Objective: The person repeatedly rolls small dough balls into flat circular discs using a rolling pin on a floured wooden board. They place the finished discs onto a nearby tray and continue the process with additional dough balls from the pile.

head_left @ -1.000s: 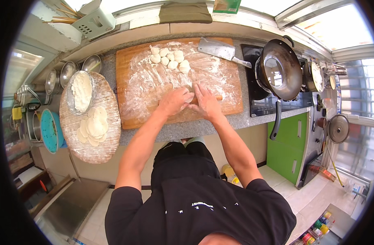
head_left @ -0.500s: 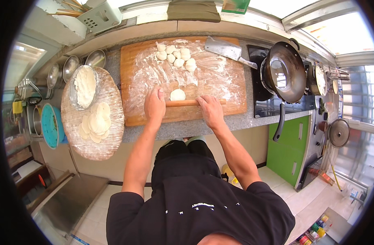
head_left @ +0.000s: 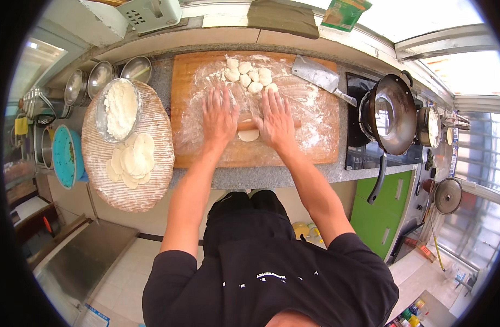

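On the floured wooden board [head_left: 315,150], a wooden rolling pin [head_left: 247,126] lies across a small round dough wrapper [head_left: 248,135]. My left hand [head_left: 220,117] rests flat over the pin's left end, fingers stretched forward. Over its right part lies my right hand [head_left: 276,120], also flat with fingers spread; the pin's tip sticks out beyond it. The wrapper shows between my hands, partly under the pin. Just past my fingertips sits a group of small dough pieces [head_left: 254,76]. Rolled wrappers [head_left: 133,162] are piled on a round woven tray [head_left: 105,188] at the left.
A bowl of flour [head_left: 119,106] stands on the tray. At the board's far right lies a cleaver [head_left: 316,73], its handle over the edge. A wok [head_left: 394,114] sits on the black stove to the right. Metal bowls [head_left: 101,76] and a blue basin [head_left: 67,158] are at left.
My hands went from gripping the pin's ends to lying flat on it, fingers forward. The pin rolled away from me over the wrapper. The whole view shifted slightly.
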The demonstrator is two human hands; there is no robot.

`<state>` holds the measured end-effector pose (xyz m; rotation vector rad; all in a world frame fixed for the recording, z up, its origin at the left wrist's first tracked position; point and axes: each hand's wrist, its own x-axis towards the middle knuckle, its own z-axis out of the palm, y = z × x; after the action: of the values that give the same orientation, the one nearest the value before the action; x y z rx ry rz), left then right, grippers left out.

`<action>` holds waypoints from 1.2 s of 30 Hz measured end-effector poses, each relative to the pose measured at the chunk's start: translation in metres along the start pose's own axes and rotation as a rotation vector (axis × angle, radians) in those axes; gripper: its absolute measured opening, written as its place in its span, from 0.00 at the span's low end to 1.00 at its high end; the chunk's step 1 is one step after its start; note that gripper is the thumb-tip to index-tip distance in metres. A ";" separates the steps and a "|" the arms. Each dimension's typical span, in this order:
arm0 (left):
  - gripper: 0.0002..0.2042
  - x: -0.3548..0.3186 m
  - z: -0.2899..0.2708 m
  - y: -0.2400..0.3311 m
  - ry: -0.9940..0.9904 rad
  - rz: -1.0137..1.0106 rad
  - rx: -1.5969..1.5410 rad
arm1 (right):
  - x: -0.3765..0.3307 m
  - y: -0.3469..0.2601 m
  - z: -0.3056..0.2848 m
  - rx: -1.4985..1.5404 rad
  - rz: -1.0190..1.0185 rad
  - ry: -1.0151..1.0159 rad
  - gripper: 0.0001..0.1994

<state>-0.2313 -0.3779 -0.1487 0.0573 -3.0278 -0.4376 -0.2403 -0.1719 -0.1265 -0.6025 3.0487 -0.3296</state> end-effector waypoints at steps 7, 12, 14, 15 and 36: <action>0.33 -0.057 -0.045 -0.003 -0.338 0.451 -0.222 | -0.081 -0.019 -0.018 0.068 -0.010 -0.172 0.50; 0.25 -0.044 -0.055 0.012 -0.451 0.626 -0.289 | -0.086 -0.007 0.000 0.064 -0.075 -0.001 0.31; 0.20 -0.044 -0.036 0.009 -0.433 0.589 -0.282 | -0.086 -0.005 -0.008 0.167 -0.040 -0.096 0.23; 0.18 -0.045 -0.032 0.010 -0.367 0.515 -0.357 | -0.087 -0.004 -0.010 0.220 -0.017 -0.143 0.19; 0.32 -0.065 -0.023 -0.003 -0.001 -0.241 0.010 | -0.008 0.002 -0.001 0.102 -0.387 -0.088 0.25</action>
<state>-0.1642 -0.3839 -0.1327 0.4263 -3.0350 -0.4396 -0.2341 -0.1666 -0.1263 -1.1652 2.7951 -0.4468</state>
